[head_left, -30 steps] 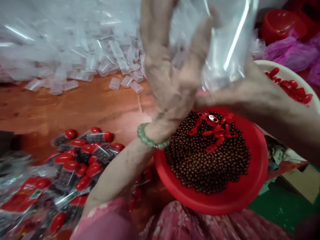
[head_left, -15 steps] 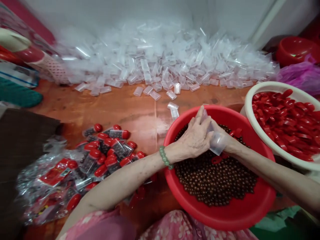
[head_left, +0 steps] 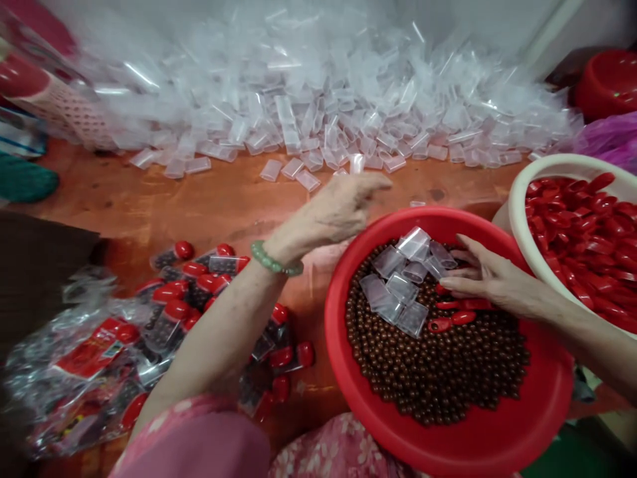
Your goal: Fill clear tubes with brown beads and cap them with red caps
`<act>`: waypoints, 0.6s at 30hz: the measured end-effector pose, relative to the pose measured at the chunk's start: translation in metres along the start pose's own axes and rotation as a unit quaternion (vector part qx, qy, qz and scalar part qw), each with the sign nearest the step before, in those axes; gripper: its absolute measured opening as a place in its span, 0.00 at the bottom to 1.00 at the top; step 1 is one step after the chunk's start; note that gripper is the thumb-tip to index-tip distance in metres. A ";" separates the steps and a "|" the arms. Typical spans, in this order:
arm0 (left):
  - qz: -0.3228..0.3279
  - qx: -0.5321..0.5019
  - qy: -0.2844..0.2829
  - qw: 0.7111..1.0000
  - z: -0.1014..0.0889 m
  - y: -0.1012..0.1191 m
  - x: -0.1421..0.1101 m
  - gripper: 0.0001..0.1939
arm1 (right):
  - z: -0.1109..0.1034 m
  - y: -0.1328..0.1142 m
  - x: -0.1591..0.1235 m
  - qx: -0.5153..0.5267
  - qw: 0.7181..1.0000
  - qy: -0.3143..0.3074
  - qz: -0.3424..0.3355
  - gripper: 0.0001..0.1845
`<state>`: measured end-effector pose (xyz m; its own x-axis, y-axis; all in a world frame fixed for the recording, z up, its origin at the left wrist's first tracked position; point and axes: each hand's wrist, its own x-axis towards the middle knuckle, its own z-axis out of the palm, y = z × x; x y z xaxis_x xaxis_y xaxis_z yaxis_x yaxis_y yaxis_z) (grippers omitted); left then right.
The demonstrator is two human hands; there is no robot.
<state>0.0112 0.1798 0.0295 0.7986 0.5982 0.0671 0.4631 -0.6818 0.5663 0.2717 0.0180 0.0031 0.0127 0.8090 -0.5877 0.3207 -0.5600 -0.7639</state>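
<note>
The left hand (head_left: 343, 206), with a green beaded bracelet (head_left: 273, 264) at its wrist, hovers above the orange-brown surface (head_left: 223, 206) beside the far left rim of the red basin (head_left: 336, 318); one finger reaches out to the right while the others bend underneath, so whether they grasp anything cannot be told. The right hand (head_left: 490, 272) is released, its fingers spread over the basin, with the tips just beside a loose cluster of clear sleeves (head_left: 402, 289), some touching or overlapping, at odd angles. These sleeves lie on dark brown beads (head_left: 438, 378) that cover most of the basin's bottom, and a few red caps (head_left: 462, 317) rest on the beads below the right hand's fingers. Right of the basin, a white tub (head_left: 517, 206) is heaped with more red pieces (head_left: 587, 252). Across the back spreads a large pile of empty sleeves (head_left: 318, 99), with several strays along its near edge. To the left of the basin, bead-filled containers (head_left: 169, 325) with red tops lie in a heap, partly hidden by the left forearm, next to a crinkled clear bag (head_left: 44, 352). At the far right, a red bowl (head_left: 607, 86) stands behind purple plastic (head_left: 610, 143)
</note>
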 end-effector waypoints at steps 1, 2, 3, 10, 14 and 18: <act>-0.029 0.028 -0.006 0.999 0.001 -0.012 0.005 0.29 | -0.001 -0.001 -0.002 -0.017 1.000 0.007 0.014 0.64; -0.050 0.054 -0.033 0.997 0.005 -0.024 0.009 0.32 | -0.002 -0.001 -0.004 -0.036 0.999 0.013 0.022 0.63; -0.072 0.074 -0.066 0.992 0.010 -0.036 0.013 0.34 | -0.003 0.000 -0.006 -0.058 0.998 0.018 0.013 0.62; -0.121 0.096 -0.114 0.981 0.070 -0.089 0.023 0.33 | -0.007 0.006 -0.017 -0.285 0.933 0.058 -0.213 0.41; -0.134 0.081 -0.035 0.987 0.079 -0.094 0.025 0.23 | 0.000 0.001 -0.016 -0.412 0.862 0.084 -0.283 0.24; -0.157 0.069 0.039 0.984 0.078 -0.095 0.024 0.23 | 0.018 -0.008 -0.003 -0.514 0.788 0.036 -0.337 0.13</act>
<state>0.0160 0.2259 -0.0863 0.5780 0.8155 -0.0284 0.7351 -0.5052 0.4521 0.2516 0.0166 0.0063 -0.4463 0.8897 -0.0960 0.8752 0.4116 -0.2543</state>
